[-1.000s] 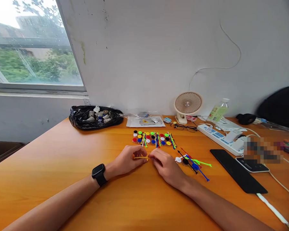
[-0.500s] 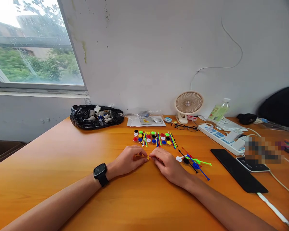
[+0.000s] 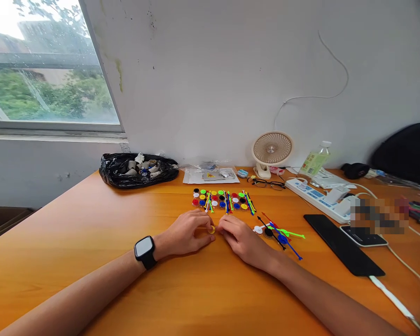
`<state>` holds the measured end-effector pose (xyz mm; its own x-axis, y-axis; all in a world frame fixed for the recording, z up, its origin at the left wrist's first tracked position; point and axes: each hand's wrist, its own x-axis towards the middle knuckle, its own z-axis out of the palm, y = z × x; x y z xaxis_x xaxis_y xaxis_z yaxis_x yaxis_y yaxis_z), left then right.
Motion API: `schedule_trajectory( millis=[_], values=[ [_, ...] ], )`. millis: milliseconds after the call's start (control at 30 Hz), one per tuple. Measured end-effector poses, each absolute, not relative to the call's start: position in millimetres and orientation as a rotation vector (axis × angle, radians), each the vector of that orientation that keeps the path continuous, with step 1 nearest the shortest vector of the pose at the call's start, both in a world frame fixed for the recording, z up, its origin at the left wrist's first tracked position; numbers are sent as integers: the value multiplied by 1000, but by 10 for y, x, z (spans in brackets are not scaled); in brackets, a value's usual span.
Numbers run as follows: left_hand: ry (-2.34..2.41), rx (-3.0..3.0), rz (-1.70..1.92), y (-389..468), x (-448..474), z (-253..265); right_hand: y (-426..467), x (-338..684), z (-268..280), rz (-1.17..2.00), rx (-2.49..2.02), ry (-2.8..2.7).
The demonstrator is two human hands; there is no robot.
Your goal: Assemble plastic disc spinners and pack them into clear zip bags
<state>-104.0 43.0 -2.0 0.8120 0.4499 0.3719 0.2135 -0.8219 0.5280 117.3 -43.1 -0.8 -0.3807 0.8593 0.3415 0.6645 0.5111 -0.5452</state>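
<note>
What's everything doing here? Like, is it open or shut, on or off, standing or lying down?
Left hand: curled at the yellow piece
Right hand: curled close by
Yellow piece: at the left fingertips
Watch: strapped on
Loose arrows: lying crossed
Small discs: lying flat in groups
Black bag: open
Bottle: capped
Fan: standing; on or off, can't tell
Power strip: plugs in

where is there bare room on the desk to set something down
Bare desk shows in a wide stretch between the black bag and left forearm, and in the wedge between that and the right forearm. Crowded: beyond the right hand, with coloured discs, and to its right, with arrows, a black slab and power strip.
</note>
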Motion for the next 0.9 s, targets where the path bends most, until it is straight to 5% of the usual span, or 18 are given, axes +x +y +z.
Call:
schedule_trajectory(
  millis=[467,700,900],
  values=[
    [451,2594,789,371,-1070,4,-479,1160,93,242,-1434,-1908],
    [681,2362,1188,440,-1145,-31,-606,1114,297,983,-1238,-1658],
    [773,2282,1189,501,-1116,-61,-557,1249,325,534,-1388,-1679]
  ],
)
